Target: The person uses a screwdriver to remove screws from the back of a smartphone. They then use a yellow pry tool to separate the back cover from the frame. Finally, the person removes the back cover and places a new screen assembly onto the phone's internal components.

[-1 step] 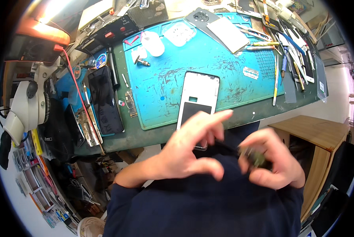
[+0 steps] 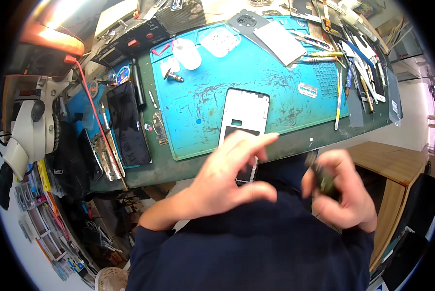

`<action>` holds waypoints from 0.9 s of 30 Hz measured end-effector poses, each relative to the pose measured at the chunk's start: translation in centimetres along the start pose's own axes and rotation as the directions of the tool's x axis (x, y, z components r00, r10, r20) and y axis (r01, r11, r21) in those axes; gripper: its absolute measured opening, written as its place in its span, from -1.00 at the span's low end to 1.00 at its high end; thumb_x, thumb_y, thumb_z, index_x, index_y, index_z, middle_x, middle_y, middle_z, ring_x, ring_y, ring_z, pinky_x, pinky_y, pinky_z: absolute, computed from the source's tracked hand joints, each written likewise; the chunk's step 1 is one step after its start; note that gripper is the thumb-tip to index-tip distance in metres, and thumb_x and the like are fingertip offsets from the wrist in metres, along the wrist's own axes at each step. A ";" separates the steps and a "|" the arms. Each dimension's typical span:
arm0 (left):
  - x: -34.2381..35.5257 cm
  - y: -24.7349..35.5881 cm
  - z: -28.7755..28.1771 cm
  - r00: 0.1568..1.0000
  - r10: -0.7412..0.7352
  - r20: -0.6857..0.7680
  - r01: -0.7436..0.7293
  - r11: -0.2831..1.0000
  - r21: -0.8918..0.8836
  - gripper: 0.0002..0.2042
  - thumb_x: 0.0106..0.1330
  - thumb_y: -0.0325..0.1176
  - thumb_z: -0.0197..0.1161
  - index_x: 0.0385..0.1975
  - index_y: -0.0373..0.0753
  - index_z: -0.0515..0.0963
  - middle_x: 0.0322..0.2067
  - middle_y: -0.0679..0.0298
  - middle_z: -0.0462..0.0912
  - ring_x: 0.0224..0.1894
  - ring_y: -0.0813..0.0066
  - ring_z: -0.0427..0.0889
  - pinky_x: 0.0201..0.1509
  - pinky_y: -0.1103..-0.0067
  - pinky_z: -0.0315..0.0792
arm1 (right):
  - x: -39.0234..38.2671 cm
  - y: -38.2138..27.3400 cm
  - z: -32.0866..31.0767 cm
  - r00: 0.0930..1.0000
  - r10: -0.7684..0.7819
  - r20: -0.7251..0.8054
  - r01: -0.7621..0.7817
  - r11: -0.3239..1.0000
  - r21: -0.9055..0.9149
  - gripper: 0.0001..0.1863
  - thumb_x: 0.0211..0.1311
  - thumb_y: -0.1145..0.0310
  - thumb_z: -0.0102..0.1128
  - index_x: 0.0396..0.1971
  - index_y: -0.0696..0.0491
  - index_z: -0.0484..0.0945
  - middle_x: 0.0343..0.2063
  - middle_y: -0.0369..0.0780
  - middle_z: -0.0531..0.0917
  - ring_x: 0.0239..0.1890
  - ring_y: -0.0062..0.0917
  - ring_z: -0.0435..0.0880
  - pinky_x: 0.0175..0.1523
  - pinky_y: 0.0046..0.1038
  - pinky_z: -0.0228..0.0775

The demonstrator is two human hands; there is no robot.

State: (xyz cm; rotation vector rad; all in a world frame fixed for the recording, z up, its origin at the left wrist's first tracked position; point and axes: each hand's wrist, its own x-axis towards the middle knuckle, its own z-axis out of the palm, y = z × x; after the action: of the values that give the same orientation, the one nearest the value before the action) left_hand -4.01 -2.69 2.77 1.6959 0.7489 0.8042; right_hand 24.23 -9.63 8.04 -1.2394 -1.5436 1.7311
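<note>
White phone frame [image 2: 247, 106] with a dark panel in its lower half: through the head view I find it at the front middle of the desk, its far end over the mat and its near end past the mat's front edge, partly hidden by the left hand [image 2: 222, 177]; that hand's thumb and fingers stand apart, and I cannot tell whether it touches the frame; the right hand [image 2: 346, 189], farther right in front of the desk, has its fingers curled and clamped on a small dark greenish object [image 2: 325, 184], too blurred for me to name.

Beneath, I see a scratched teal work mat [image 2: 183, 131] on a dark green desk [image 2: 178, 169]; a razor blade [image 2: 308, 90] lies toward the mat's right side, a cream slab [image 2: 280, 42] and a translucent dish [image 2: 220, 41] toward its back; tweezers and screwdrivers crowd the right end of the desk; on the left a black phone [image 2: 128, 123] lies near a black cylinder [image 2: 138, 85], with a red cable [image 2: 89, 85] running past.

Around the desk, I make out a white jointed arm [image 2: 33, 121] at the left, a bright light at upper left, a wooden cabinet [image 2: 390, 157] at the right, and a pale fan [image 2: 113, 279] at lower left.
</note>
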 end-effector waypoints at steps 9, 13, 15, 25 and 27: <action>2.5 -1.9 1.5 0.977 0.213 0.027 -0.191 0.802 0.566 -0.31 0.23 -0.43 0.55 0.42 -0.31 0.52 -0.05 0.14 0.65 -0.10 0.15 0.65 0.04 0.31 0.53 | 2.7 -0.5 -2.0 0.934 -0.283 -0.220 -0.070 0.458 -0.886 -0.30 0.22 0.57 0.46 0.41 -0.03 0.60 -0.11 -0.18 0.70 -0.28 -0.27 0.75 -0.23 -0.27 0.59; 3.3 -2.4 2.2 0.986 0.145 0.078 -0.162 0.758 0.632 -0.23 0.23 -0.37 0.53 0.50 -0.33 0.43 0.07 0.14 0.55 0.04 0.15 0.58 0.17 0.29 0.47 | 3.2 -0.7 -2.5 0.949 -0.273 -0.155 -0.026 0.425 -0.905 -0.29 0.18 0.54 0.49 0.40 -0.04 0.61 -0.16 -0.19 0.69 -0.27 -0.28 0.75 -0.22 -0.29 0.61; 3.5 -2.7 2.2 0.986 0.140 0.086 -0.162 0.741 0.652 -0.22 0.22 -0.36 0.54 0.50 -0.33 0.43 0.11 0.13 0.53 0.06 0.15 0.56 0.20 0.28 0.46 | 3.4 -1.2 -2.6 0.961 -0.239 -0.140 -0.021 0.442 -0.897 -0.28 0.16 0.53 0.50 0.40 -0.04 0.62 -0.18 -0.20 0.68 -0.28 -0.29 0.74 -0.21 -0.30 0.61; 3.6 -3.4 2.5 0.986 0.161 0.047 -0.148 0.705 0.694 -0.24 0.15 -0.39 0.57 0.43 -0.33 0.51 0.13 0.13 0.48 0.04 0.19 0.55 0.19 0.31 0.47 | 4.1 -1.0 -3.4 0.963 -0.245 -0.114 0.000 0.421 -0.907 -0.29 0.08 0.61 0.51 0.33 0.02 0.66 -0.19 -0.16 0.71 -0.30 -0.25 0.74 -0.24 -0.27 0.59; 3.6 -3.4 2.6 0.984 0.169 0.046 -0.153 0.696 0.702 -0.25 0.14 -0.39 0.57 0.42 -0.33 0.52 0.12 0.14 0.48 0.03 0.19 0.55 0.17 0.32 0.48 | 4.0 -1.0 -3.5 0.966 -0.236 -0.108 -0.005 0.401 -0.916 -0.28 0.10 0.58 0.51 0.36 -0.04 0.67 -0.21 -0.20 0.68 -0.30 -0.32 0.74 -0.23 -0.32 0.60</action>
State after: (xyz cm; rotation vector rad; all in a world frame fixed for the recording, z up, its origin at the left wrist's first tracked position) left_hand -0.17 -0.37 -0.57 2.4787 1.0164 0.6913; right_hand 25.23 -4.32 8.03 -1.6449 -2.4693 0.4575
